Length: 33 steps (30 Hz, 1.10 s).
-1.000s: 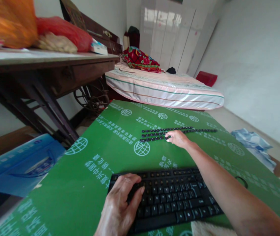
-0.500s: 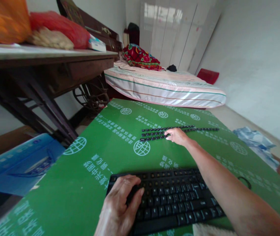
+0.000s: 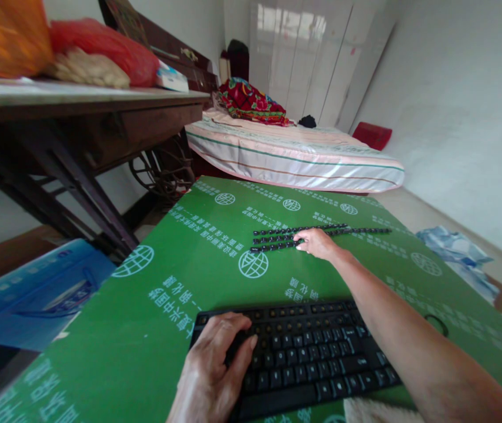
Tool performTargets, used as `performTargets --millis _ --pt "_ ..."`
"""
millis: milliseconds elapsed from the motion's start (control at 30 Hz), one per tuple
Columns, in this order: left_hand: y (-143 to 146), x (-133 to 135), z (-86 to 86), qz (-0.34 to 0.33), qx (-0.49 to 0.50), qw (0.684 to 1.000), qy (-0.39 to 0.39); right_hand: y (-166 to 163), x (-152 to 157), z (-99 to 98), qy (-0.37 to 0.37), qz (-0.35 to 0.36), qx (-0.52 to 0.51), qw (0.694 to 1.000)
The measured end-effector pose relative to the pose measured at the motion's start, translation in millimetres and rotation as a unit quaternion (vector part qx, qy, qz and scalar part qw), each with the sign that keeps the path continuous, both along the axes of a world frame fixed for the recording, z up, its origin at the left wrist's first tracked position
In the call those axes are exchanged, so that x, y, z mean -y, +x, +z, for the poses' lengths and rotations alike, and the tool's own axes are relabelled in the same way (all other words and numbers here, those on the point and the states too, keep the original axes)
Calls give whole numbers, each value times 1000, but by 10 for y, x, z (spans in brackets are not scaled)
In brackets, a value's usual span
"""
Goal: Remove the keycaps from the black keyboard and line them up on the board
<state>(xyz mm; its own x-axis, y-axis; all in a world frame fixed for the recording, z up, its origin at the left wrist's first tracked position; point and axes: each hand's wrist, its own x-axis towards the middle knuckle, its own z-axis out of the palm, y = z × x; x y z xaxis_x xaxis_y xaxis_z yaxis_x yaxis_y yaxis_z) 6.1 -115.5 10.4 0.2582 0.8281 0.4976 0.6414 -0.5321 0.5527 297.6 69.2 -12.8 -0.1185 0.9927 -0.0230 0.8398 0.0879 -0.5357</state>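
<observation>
A black computer keyboard [image 3: 304, 358] lies near the front of the green table, some of its keycaps off in the upper and left parts. Across its left end rests my left hand [image 3: 213, 364], thumb and index finger apart on the keys; its other fingers are partly hidden. Farther back, loose black keycaps [image 3: 273, 239] are laid out in long rows. My right hand [image 3: 315, 242] reaches over the keyboard's right side to the nearest rows, thumb and fingers pinched at a keycap there. The keycap itself is mostly covered by the fingertips.
The green table [image 3: 198, 247] bears white print. A black cable loop [image 3: 437, 324] lies right of the keyboard, and a pale fuzzy cloth [image 3: 374, 411] at the front edge. A sewing-machine table [image 3: 158, 111] stands left, a bed [image 3: 295, 153] behind, a blue box [image 3: 39, 294] low left.
The view has shifted very slightly. Both hands, the keyboard and the keycap rows stay in nearly the same places.
</observation>
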Motion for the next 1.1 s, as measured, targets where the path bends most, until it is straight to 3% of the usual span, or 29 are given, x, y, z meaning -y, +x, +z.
performTargets --millis 233,400,600,700,800,967,1100 --pt "3 -8 7 2 9 1000 2 -30 57 69 21 -1 9 1000" --pt "8 -6 13 -3 10 1000 0 -44 219 281 75 -14 14 997" --pt "-2 4 4 -5 18 1000 -8 -69 683 654 216 -43 45 975" --pt "5 3 6 -6 28 999 -20 -73 1000 761 258 -98 46 960" --pt "23 11 20 -9 32 999 -40 -77 1308 793 218 -124 -50 967" --pt "53 39 63 -6 31 998 -53 -124 1724 795 44 -97 -283 953" --pt "55 42 67 -10 13 999 -49 -228 1920 845 -38 -44 -337 940"
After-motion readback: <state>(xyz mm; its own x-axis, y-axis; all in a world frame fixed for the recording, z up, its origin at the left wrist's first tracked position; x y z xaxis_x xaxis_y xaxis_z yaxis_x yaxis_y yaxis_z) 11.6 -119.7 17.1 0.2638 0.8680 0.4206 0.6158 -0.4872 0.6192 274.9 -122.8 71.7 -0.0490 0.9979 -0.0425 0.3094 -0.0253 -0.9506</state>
